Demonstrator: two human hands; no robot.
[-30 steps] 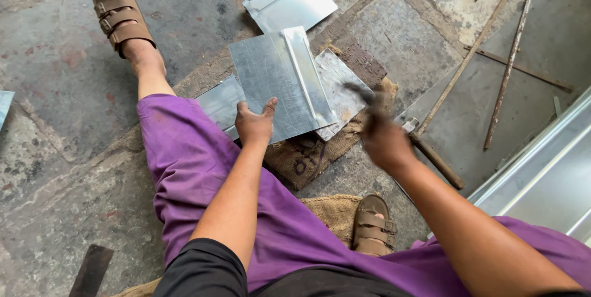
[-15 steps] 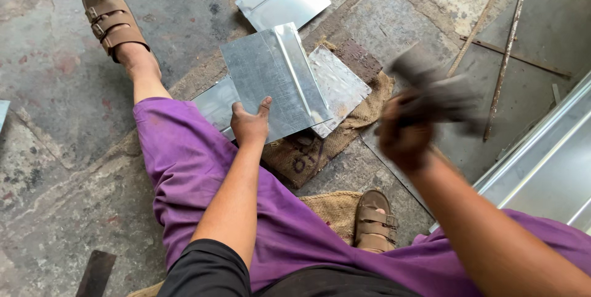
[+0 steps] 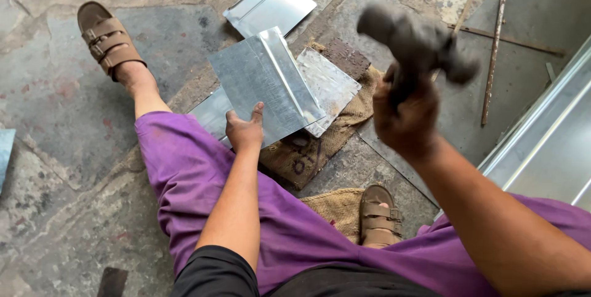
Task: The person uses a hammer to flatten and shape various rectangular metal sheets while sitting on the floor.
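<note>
Overhead, the right hand (image 3: 403,115) is raised with its fingers closed around a blurred dark hammer (image 3: 418,41), arm bent up from the lower right. Lower down, the left hand (image 3: 245,131) reaches forward, pinching the near edge of a folded galvanised metal sheet (image 3: 265,81), which lies tilted over more sheets on brown sacking (image 3: 308,152) bearing dark print, beside the purple-trousered leg (image 3: 184,174).
</note>
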